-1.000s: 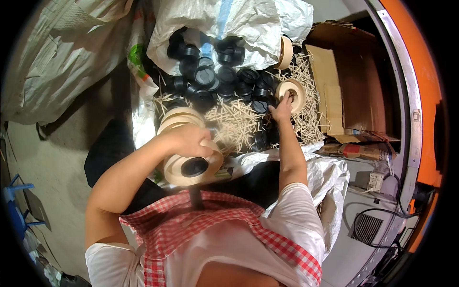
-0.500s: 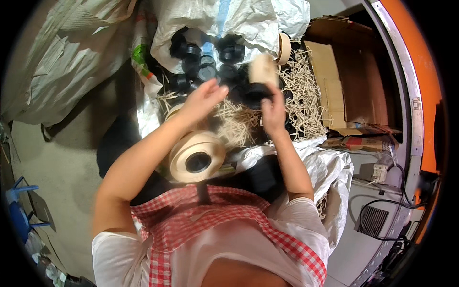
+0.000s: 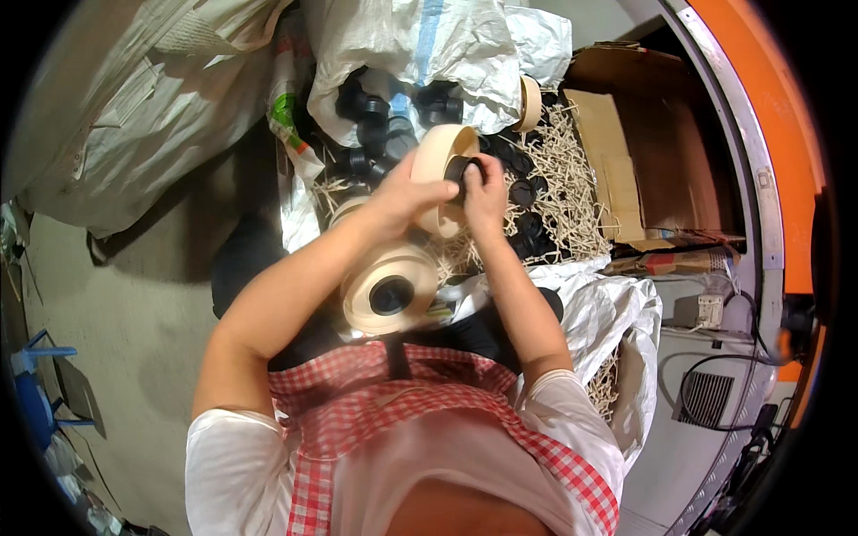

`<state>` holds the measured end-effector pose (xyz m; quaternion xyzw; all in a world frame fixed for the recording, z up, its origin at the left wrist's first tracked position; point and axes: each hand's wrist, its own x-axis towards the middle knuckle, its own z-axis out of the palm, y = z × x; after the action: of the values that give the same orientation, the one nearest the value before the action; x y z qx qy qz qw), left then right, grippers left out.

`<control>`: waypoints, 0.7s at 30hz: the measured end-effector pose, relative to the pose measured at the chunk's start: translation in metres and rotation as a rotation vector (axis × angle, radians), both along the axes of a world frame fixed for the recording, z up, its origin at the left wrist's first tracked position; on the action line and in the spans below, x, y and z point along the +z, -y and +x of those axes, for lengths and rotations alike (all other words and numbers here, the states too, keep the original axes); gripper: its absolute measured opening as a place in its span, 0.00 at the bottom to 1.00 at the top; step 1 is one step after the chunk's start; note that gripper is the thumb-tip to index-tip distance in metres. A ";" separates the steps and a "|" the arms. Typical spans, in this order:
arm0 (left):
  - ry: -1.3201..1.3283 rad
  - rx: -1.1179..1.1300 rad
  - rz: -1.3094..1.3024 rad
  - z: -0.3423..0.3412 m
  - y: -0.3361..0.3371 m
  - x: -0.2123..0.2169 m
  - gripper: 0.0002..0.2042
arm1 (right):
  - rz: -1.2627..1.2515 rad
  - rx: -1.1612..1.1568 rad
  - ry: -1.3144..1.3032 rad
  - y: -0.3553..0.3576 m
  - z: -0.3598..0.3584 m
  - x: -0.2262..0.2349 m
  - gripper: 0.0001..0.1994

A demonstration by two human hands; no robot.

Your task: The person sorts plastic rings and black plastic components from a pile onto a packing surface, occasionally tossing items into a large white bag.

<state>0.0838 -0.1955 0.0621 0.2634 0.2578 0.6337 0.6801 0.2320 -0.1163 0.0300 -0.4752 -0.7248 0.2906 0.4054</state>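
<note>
Over the middle of the work pile, my left hand [image 3: 399, 198] is closed around a cream-coloured, hollow round plastic part [image 3: 435, 154], its thumb stretched across toward the opening. Fingers of my right hand [image 3: 485, 195] pinch a black plastic ring [image 3: 458, 170] at the open side of that part. How deep the ring sits inside is hidden by the fingers. Below my hands, near my lap, rests a wide-rimmed cream round part [image 3: 360, 295] with a black centre [image 3: 391, 295]. Another cream piece [image 3: 350, 210] shows partly behind my left forearm.
Black round caps [image 3: 399, 143] spill from a white woven sack [image 3: 375, 45] at the back. Several small cream plastic sticks [image 3: 576, 174] lie to the right, with black pieces among them. An open cardboard box [image 3: 617, 170] stands farther right. A big sack [image 3: 179, 107] fills the left.
My left hand, open and holding nothing before, now grips the cream part. The right hand has shifted left to meet it and pinches the black ring. The view has shifted slightly.
</note>
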 end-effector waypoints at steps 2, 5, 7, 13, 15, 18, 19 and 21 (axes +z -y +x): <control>-0.005 0.036 0.042 0.005 0.000 -0.009 0.31 | -0.102 0.028 -0.105 0.001 -0.013 -0.010 0.13; -0.093 0.151 -0.005 -0.001 0.002 -0.007 0.31 | -0.271 0.042 -0.257 0.023 -0.038 0.027 0.15; -0.461 0.298 0.149 0.004 0.001 -0.002 0.31 | -0.452 0.141 -0.339 0.019 -0.029 0.036 0.18; -0.234 -0.156 0.010 -0.031 -0.005 0.000 0.25 | 0.530 0.625 0.439 0.020 0.005 0.047 0.32; -0.124 -0.348 -0.059 -0.030 -0.005 0.001 0.24 | 0.677 0.877 0.431 0.014 0.013 0.051 0.31; -0.291 -0.192 0.024 -0.021 0.000 0.006 0.25 | -0.218 0.578 -0.012 0.028 -0.008 0.073 0.34; -0.372 -0.109 0.057 -0.021 0.000 0.006 0.25 | -1.025 0.236 -0.443 0.032 -0.014 0.078 0.37; -0.477 -0.057 0.045 -0.021 -0.004 0.001 0.26 | -0.728 0.336 -0.348 0.024 -0.002 0.043 0.36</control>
<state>0.0623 -0.1919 0.0634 0.4278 0.3896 0.5397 0.6116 0.2304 -0.1404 0.0733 -0.4068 -0.5633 0.6646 0.2746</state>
